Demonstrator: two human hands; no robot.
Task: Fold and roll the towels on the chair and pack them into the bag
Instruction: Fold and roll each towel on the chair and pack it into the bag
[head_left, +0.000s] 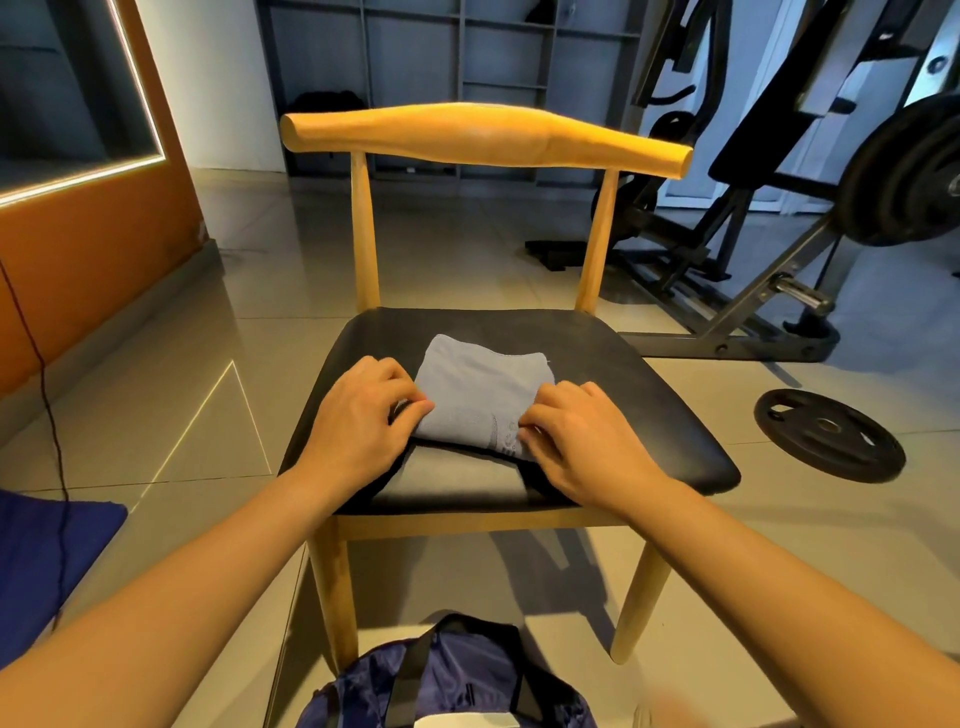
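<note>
A light blue towel, folded small, lies in the middle of the black seat of a wooden chair. My left hand pinches the towel's near left edge with curled fingers. My right hand grips the near right edge, where a woven pattern shows. The near edge looks turned up into the start of a roll. A dark blue bag with black straps stands open on the floor below the chair's front, at the bottom of the view.
A black weight plate lies on the tiled floor right of the chair. Gym machines stand behind it. An orange wall with a hanging black cable is at left, and a blue mat lies at lower left.
</note>
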